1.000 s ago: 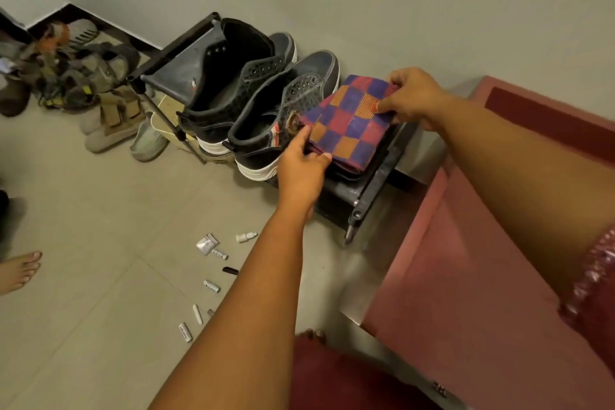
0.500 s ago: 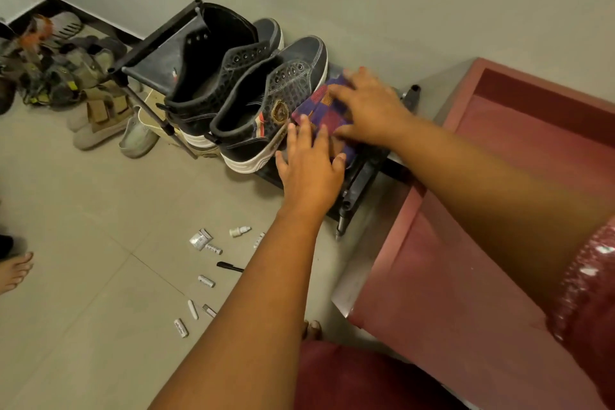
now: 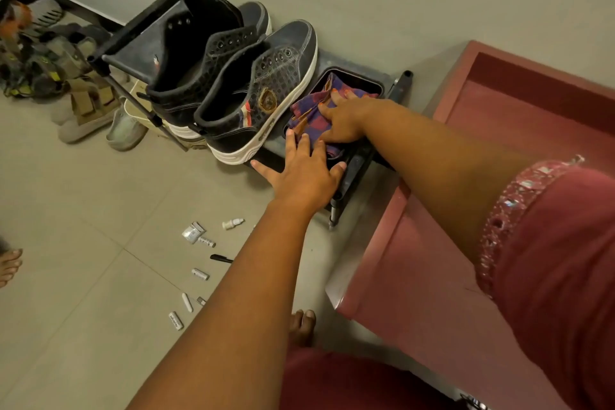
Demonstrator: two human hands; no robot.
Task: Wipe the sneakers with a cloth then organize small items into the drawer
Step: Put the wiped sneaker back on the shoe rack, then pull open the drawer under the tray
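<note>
The checked purple, red and orange cloth [image 3: 311, 113] lies bunched in a shallow recess at the right end of the black plastic shoe rack [image 3: 357, 163], just beside the 2 dark high-top sneakers with white soles [image 3: 263, 93] that stand side by side on the same shelf. The right hand [image 3: 342, 120] lies on the cloth with its fingers stretched forward, pressing it down into the recess. The left hand [image 3: 303, 173] is spread flat, fingers straight: its fingertips rest on the near edge of the cloth and its palm seems to sit over the rack's front rim, though the contact there is hard to judge. Neither hand is curled round anything.

On the grey tiled floor [image 3: 83, 260] in front of the rack lie the scattered small items [image 3: 199, 273]: a small white dropper bottle [image 3: 232, 223], a silver packet [image 3: 193, 232], a black pen [image 3: 221, 258] and several little white tubes. A dark red open drawer [image 3: 519, 116] stands to the right of the rack. A pile of sandals and slippers [image 3: 66, 86] sits left of the rack, by the wall.
</note>
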